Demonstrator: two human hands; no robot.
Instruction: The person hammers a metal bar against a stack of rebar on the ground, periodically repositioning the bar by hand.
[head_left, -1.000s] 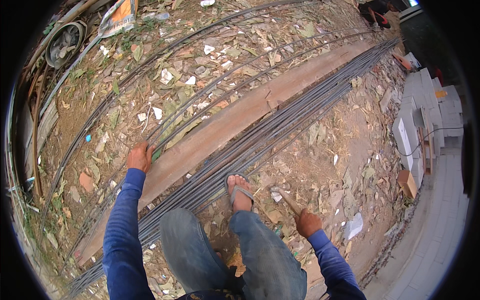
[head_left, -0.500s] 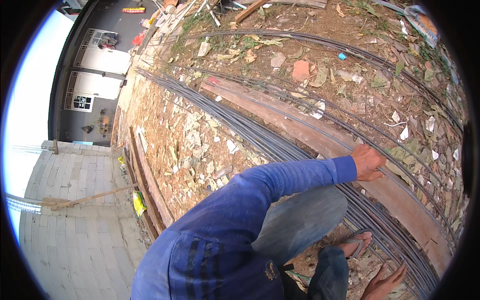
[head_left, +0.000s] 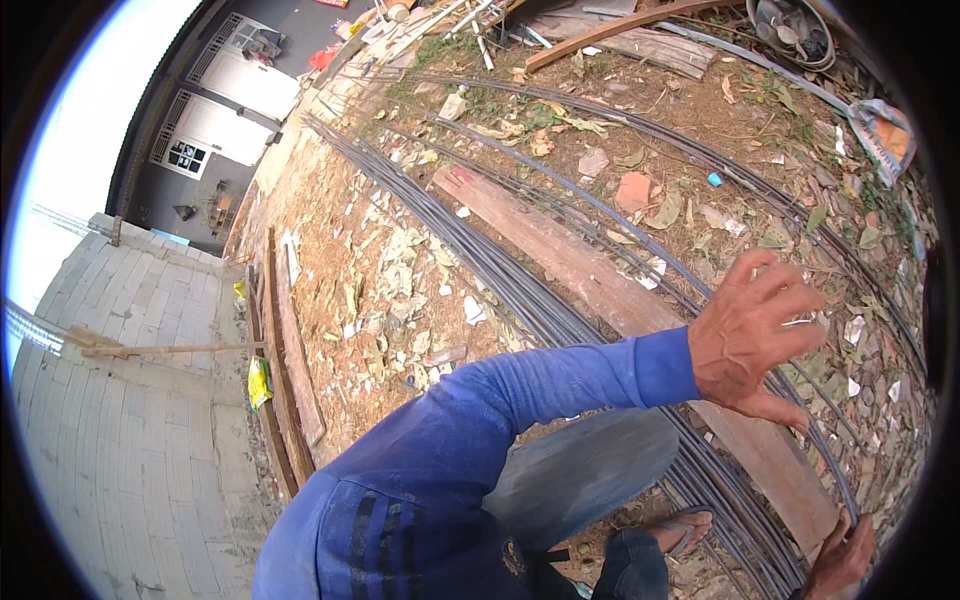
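Long dark steel bars (head_left: 500, 287) lie in a bundle on the ground, running from the far left to the near right. Beside them is a long reddish-brown plank (head_left: 560, 255). My left hand (head_left: 755, 335) is open, its fingers spread above loose steel bars right of the plank; the hand hides part of them. At the lower right, my right hand (head_left: 843, 557) is closed around a steel bar (head_left: 832, 462) near the plank's near end. Its fingers show only in part.
More bent bars (head_left: 690, 155) curve across the leaf-strewn ground farther right. A block wall (head_left: 140, 400) with boards (head_left: 277, 380) along its foot stands at left. A bucket (head_left: 790, 30) and a torn sack (head_left: 882, 140) are at the far right.
My left hand has let go of the bar on the plank and opened, rising over the bars. That bar has shifted right, off the plank. My right hand has moved right and closed around a bar.
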